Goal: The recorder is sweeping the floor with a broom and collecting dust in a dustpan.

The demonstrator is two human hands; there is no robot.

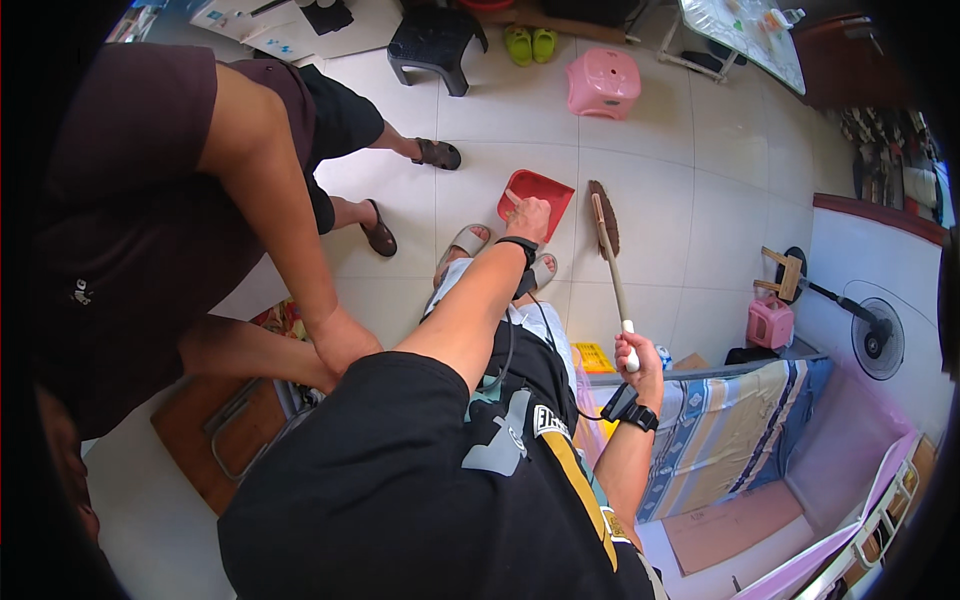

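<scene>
My left hand (528, 217) is closed at the near edge of a red dustpan (549, 190), one finger stretched over the pan. The dustpan's handle is hidden beneath this hand. In my right hand (638, 357) is the white end of a broom's pole (618, 285). The broom's brown head (606, 217) rests on the tiles just right of the dustpan, the two slightly apart.
At the left stands another person (120, 240), one hand (343, 345) by my left sleeve. Beyond are a black stool (432, 40), green clogs (530, 45) and a pink stool (604, 82). To the right stand a fan (878, 338) and a cloth-draped playpen (715, 425).
</scene>
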